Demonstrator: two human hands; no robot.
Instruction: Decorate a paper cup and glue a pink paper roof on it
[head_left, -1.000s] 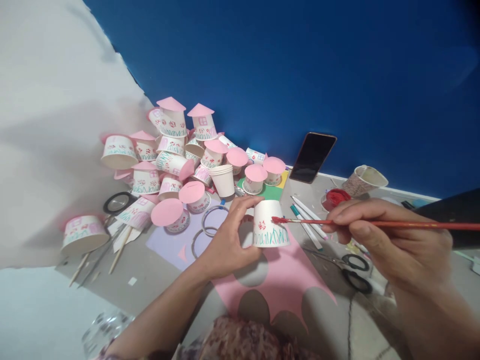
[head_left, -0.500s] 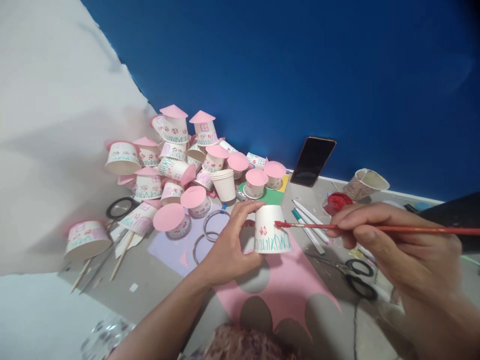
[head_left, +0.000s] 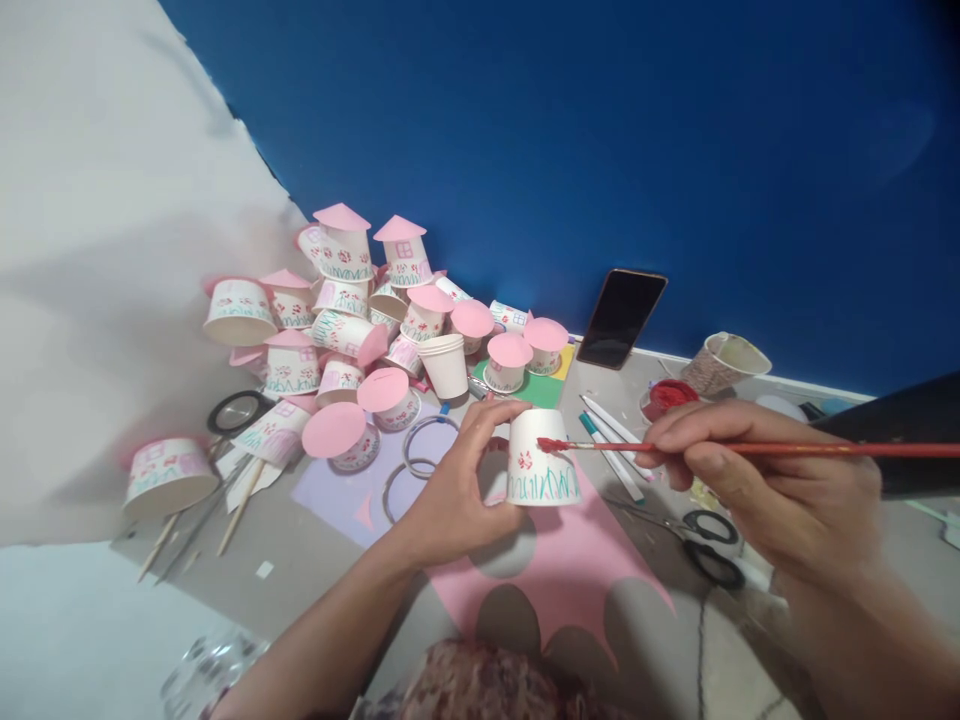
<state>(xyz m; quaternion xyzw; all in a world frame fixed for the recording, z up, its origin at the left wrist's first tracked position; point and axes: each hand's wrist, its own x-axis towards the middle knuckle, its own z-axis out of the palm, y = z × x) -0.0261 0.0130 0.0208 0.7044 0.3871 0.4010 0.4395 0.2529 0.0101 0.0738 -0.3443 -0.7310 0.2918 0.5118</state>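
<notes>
My left hand grips a white paper cup, turned upside down, between thumb and fingers. Green grass strokes run along the cup's lower rim, and a red flower mark shows above them. In my right hand is a thin red paintbrush, held level like a pen. The brush's red-coated tip meets or nearly meets the cup's side, right above the flower mark. Beneath the cup lies a pink paper sheet with round pieces cut out. A pot of red paint stands behind my right hand.
Several decorated cups with pink paper roofs are piled at the back left, beside a stack of plain cups. Markers, scissors and a patterned cup lie or stand to the right. A phone leans against the blue wall.
The brush tip has shifted slightly left across the cup's side, and my right hand has moved left with it. My left hand still holds the cup in nearly the same place.
</notes>
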